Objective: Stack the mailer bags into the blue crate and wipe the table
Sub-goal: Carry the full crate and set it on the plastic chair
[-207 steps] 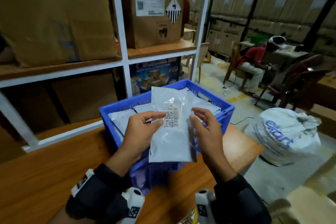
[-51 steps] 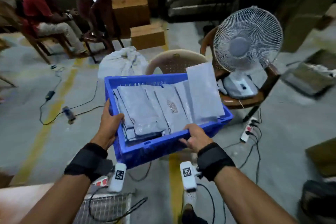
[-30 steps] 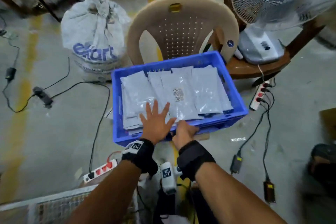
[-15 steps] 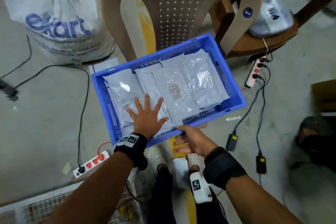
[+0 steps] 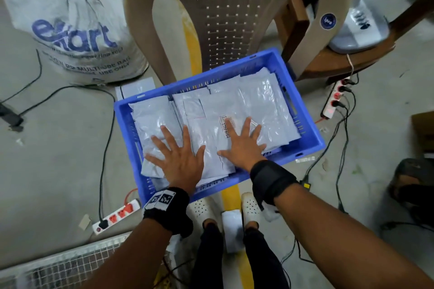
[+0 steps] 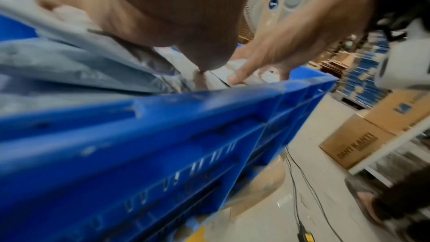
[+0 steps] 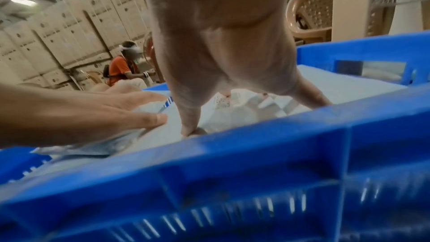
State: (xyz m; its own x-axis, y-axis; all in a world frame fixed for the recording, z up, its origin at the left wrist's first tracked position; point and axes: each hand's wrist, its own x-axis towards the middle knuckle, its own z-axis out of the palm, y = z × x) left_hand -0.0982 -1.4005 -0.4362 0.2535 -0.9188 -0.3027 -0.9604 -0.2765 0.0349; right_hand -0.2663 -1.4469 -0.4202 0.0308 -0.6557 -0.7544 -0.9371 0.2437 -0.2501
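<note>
The blue crate (image 5: 307, 129) stands on the concrete floor in front of a beige plastic chair. Several grey-white mailer bags (image 5: 263, 105) lie flat inside it in overlapping piles. My left hand (image 5: 173, 155) lies flat with spread fingers on the left pile. Beside it, my right hand (image 5: 242, 141) presses flat on the middle pile, next to a barcode label (image 5: 224, 122). The left wrist view shows the crate's near wall (image 6: 163, 144) and my left palm (image 6: 177, 16) on the bags. From the right wrist, my right palm (image 7: 221, 34) is seen pressing down on a bag (image 7: 232, 113). The table is out of view.
A beige chair (image 5: 225, 19) stands just behind the crate, a white sack (image 5: 70, 26) to its left. Power strips (image 5: 117, 216) and cables cross the floor on both sides. A fan base (image 5: 359, 28) rests on a wooden chair at right. My feet (image 5: 250, 206) stand near the crate.
The crate went from the table to the floor by the chair. My right hand left the crate's rim and now presses flat on the bags beside my left hand.
</note>
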